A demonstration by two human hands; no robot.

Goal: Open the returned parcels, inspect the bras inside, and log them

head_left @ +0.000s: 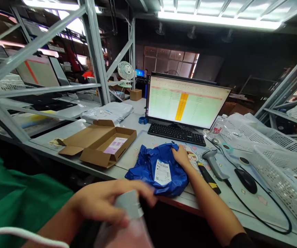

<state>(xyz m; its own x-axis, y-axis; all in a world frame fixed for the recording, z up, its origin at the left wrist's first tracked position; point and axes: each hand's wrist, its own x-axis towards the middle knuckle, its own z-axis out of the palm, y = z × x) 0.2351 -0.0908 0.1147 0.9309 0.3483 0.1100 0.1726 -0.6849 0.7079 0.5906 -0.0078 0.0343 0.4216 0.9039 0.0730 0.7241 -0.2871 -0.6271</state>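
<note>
A crumpled blue plastic mailer bag [148, 168] with a white shipping label [162, 172] lies on the desk in front of the keyboard [176, 133]. My right hand [181, 155] rests on the bag's far right corner, fingers closed on the plastic. My left hand [107, 201] is low and near me, blurred, with its fingers wrapped round a grey and pinkish soft packet [130, 220] below the desk edge.
An open cardboard box [96, 143] with a pink slip lies left of the bag. A monitor [187, 101] shows a spreadsheet. Right of the bag lie a barcode scanner [214, 162], a box cutter [207, 177], a mouse [246, 179] and white plastic baskets [285, 172]. Metal shelving [34, 69] stands on the left.
</note>
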